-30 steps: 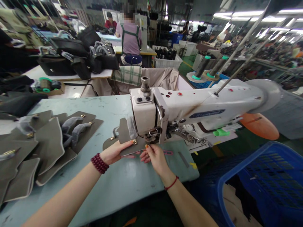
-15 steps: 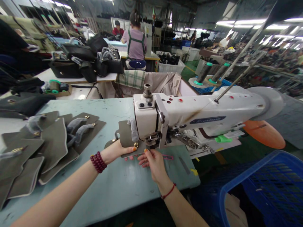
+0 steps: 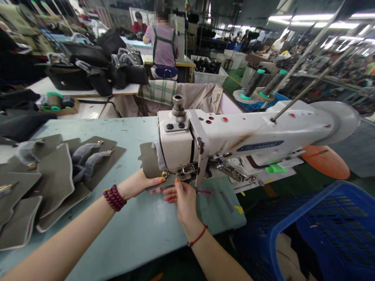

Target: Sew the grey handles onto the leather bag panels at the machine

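Note:
A grey bag panel (image 3: 150,162) lies under the head of a white sewing machine (image 3: 175,144), its right part hidden by the machine. On it are a plastic-wrapped handle (image 3: 159,156) and a gold ring fitting (image 3: 165,174). My left hand (image 3: 143,183) grips the panel's near left edge, thumb on top beside the ring and fingertips showing below. Close to the presser foot, my right hand (image 3: 184,201) pinches the near edge, thumb above and fingers underneath. A pink-edged loop (image 3: 205,191) sits just right of that hand.
Several grey panels with wrapped handles (image 3: 57,179) are piled on the table (image 3: 129,242) at left. Black bags (image 3: 76,76) stand behind. A blue basket (image 3: 274,242) is at lower right, thread cones (image 3: 253,84) behind the machine. A person in purple (image 3: 164,47) sits farther back.
The whole view has shifted slightly, so the machine and table appear farther left. The panel has moved a little beneath the machine head, its ring nearer the foot. Both hands keep their hold.

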The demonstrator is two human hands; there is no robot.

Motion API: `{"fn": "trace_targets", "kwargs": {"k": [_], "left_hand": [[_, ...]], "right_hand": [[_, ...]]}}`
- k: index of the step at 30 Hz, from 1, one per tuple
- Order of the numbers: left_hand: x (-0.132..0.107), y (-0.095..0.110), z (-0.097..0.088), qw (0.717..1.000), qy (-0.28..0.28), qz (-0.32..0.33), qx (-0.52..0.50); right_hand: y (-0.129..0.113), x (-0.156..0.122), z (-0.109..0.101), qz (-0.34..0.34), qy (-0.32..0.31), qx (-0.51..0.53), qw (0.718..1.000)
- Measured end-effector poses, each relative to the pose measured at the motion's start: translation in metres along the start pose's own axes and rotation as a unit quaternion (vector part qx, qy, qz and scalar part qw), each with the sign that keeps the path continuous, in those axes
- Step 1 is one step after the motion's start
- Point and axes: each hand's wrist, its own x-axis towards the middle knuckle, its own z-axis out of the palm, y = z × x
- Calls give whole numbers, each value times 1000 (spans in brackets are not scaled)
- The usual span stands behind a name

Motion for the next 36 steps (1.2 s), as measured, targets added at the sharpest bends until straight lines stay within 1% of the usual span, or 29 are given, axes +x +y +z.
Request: {"fn": "trace_targets", "kwargs": {"k": [4, 8, 11, 14, 18, 23, 27, 30, 31, 32, 33, 34, 35, 36], "left_hand": [[-2, 2, 2, 1000, 9, 1, 1], [-7, 1, 6, 999, 35, -2, 0], [-13, -2, 13, 997, 75, -7, -18], [-21, -4, 26, 989, 134, -9, -55], [-31, -9, 52, 968, 221, 4, -120], [-42, -18, 98, 939, 313, 38, -137], [-37, -25, 137, 920, 372, 39, -119], [-29, -31, 160, 911, 396, 16, -115], [-28, -34, 167, 912, 393, 4, -119], [-30, -37, 172, 917, 379, -8, -125], [-34, -39, 177, 927, 350, -18, -134], [-41, -39, 180, 940, 306, -28, -146], [-51, -39, 180, 956, 245, -40, -159], [-62, -36, 178, 970, 176, -51, -162]], "right_hand": [[-2, 1, 5, 1, 4, -10, 1000], [-5, 1, 7, 1, 6, -19, 1000], [-7, 0, 7, -5, 0, -30, 1000], [-9, 0, 6, -6, -11, -52, 999], [-12, -1, 2, -9, -20, -84, 996], [-16, 2, -13, -45, -22, -138, 989], [-24, 10, -31, -35, -67, -188, 979], [-35, 15, -43, -51, -108, -248, 961], [-39, 15, -48, -64, -125, -277, 951], [-43, 14, -55, -79, -142, -310, 937], [-46, 13, -62, -98, -154, -346, 920], [-48, 11, -71, -121, -152, -383, 903], [-48, 9, -82, -150, -135, -422, 884], [-47, 6, -94, -186, -104, -461, 861]]}}
